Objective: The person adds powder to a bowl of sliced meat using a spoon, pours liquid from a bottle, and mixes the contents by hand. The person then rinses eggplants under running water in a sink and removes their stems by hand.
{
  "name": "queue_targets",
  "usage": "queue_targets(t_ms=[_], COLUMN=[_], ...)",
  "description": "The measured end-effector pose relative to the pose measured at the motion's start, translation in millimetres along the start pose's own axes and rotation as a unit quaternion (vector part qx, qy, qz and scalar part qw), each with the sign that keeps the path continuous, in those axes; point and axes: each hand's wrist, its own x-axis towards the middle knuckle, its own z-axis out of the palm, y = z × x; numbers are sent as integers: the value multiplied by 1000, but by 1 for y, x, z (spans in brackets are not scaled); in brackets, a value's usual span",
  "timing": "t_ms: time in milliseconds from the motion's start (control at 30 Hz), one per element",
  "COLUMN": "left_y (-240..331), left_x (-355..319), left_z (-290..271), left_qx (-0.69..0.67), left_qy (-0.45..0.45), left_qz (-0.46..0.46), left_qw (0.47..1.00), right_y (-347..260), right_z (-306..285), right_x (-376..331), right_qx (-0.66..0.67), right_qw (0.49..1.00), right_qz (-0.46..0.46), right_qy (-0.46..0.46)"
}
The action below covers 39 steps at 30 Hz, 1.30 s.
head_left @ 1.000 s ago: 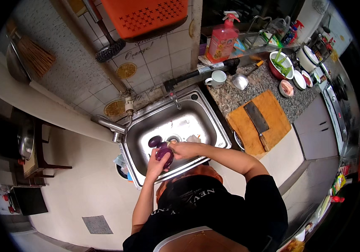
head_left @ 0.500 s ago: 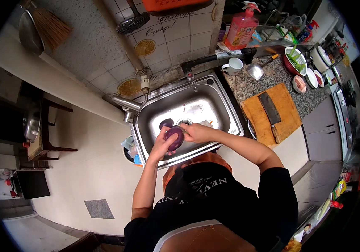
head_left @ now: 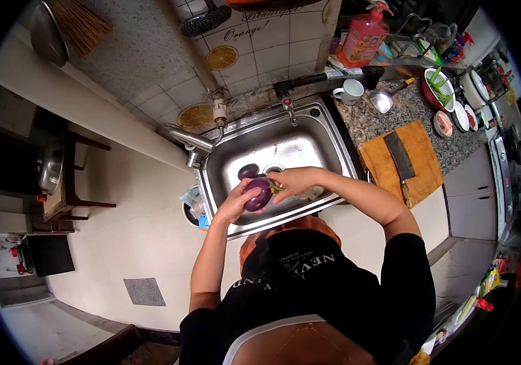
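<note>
Over the steel sink both hands hold a round purple eggplant. My left hand cups its lower left side. My right hand grips its stem end from the right. A second purple eggplant lies in the basin just behind, next to the drain. A pale object lies in the basin under my right wrist, mostly hidden.
A tap stands at the sink's far rim. On the granite counter to the right are a wooden cutting board with a cleaver, a white mug, a ladle, bowls and a pink soap bottle.
The view has shifted so the sink sits nearer the centre. Both hands stay on the eggplant over the basin, turning it slightly.
</note>
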Motion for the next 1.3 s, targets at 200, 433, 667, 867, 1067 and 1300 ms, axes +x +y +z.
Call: queue_targets(t_ms=[200,433,667,867,1067,1300], left_y=[5,13,18,22,19,-5], left_x=[8,4,-6,-14,-24,-18], left_z=[-2,17,18,2,-18,-20], left_qx=[59,102,42,-5,-107,-146], left_qy=[-2,5,-25,-131,-240,-208], left_qz=[40,16,8,-8,-20,112], left_qw=[997,995,999,991,965,961], right_y=[5,-9,-1,-21,-39,-26], right_z=[-11,-13,3,1,-8,2], right_x=[7,-2,4,-7,-11,2], right_qx=[-60,-112,-74,-14,42,595], right_qw=[996,993,987,990,988,803], right_qz=[-58,-41,-110,-117,-139,-36], right_qy=[8,19,87,75,58,10])
